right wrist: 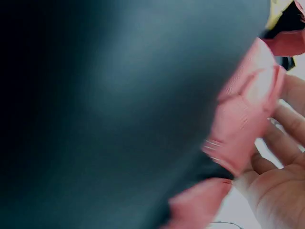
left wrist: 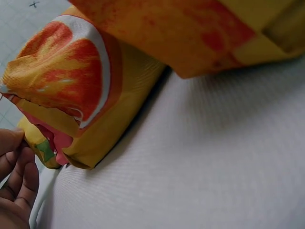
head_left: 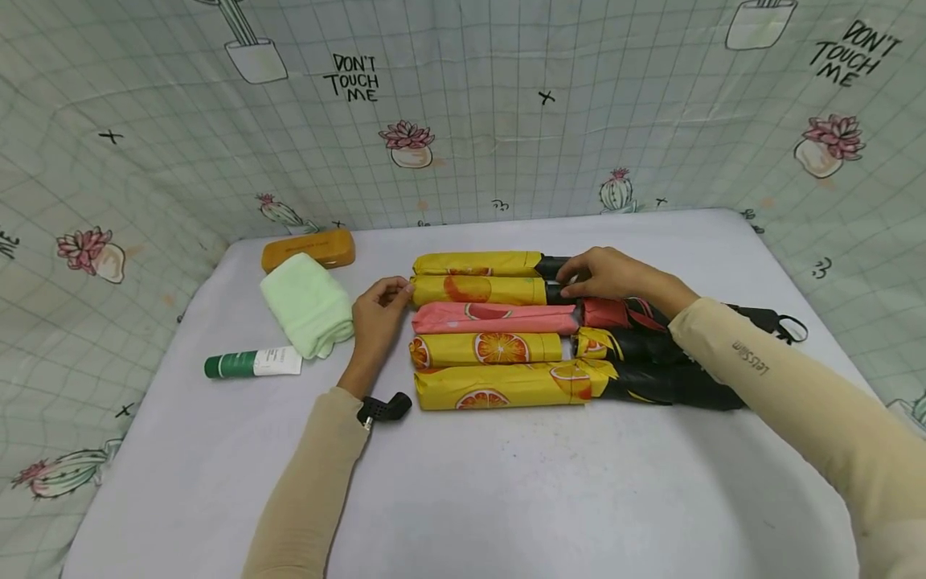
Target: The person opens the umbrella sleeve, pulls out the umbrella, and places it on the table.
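A white, smooth-looking table point(head_left: 506, 498), faintly specked near its middle and shaded beneath the right arm, stands against a pale-green gridded cloth point(head_left: 477, 104) that rises behind it and along both sides, printed with potted succulents, cacti and "DON'T TOUCH ME". Five folded umbrellas in fabric sleeves lie side by side at the table's centre: a yellow one at the far edge of the row point(head_left: 477, 264), a yellow umbrella with an orange fruit print point(head_left: 506, 291) second, a pink one point(head_left: 499, 319) in the middle, then two yellow ones with citrus slices point(head_left: 531, 348) point(head_left: 531, 388) nearest the person. The left hand point(head_left: 381, 310) touches the second umbrella's left end with thumb and bent fingers; whether it pinches the fabric, I cannot tell. The right hand point(head_left: 615, 273) is bent over that umbrella's black end, its grip likewise unclear. To the left sit an orange-brown oblong case point(head_left: 311, 248), a folded mint-green towel point(head_left: 311, 305) touching it, and a green-and-white tube point(head_left: 253, 363).
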Demonstrator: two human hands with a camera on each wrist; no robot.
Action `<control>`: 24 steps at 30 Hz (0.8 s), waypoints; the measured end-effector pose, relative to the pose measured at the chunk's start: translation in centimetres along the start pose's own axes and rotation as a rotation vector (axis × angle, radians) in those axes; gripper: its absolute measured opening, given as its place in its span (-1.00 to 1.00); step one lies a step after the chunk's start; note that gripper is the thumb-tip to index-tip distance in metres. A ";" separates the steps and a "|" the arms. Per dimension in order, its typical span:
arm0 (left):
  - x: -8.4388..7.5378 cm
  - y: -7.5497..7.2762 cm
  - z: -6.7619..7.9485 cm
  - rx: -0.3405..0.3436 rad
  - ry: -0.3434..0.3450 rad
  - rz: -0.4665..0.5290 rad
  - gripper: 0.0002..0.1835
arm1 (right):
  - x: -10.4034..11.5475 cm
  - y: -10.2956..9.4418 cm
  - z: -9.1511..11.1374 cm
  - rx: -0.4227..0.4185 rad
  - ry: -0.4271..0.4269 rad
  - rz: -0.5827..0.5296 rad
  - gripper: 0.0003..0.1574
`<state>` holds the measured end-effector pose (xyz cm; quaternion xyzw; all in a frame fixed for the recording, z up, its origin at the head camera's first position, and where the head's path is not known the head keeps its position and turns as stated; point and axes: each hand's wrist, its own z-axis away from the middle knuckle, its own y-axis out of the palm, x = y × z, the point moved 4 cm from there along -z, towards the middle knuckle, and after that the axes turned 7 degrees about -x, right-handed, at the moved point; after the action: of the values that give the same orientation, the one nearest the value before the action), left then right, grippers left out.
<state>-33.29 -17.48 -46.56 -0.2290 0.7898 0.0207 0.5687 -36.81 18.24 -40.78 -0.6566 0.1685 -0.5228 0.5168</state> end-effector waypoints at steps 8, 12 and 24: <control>-0.3 -0.1 0.0 -0.006 -0.001 -0.011 -0.85 | 0.0 0.1 0.0 0.006 -0.047 -0.008 -0.59; -0.2 -0.1 0.1 -0.009 -0.015 -0.015 -0.86 | -0.1 0.0 0.0 -0.003 -0.072 -0.006 -0.59; -0.1 0.1 0.4 0.040 -0.043 -0.026 -0.87 | -0.5 -0.5 0.6 -0.059 -0.035 -0.007 -0.57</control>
<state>-32.95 -17.29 -46.64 -0.2274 0.7747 0.0022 0.5901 -36.63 19.15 -40.59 -0.6813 0.1723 -0.5079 0.4981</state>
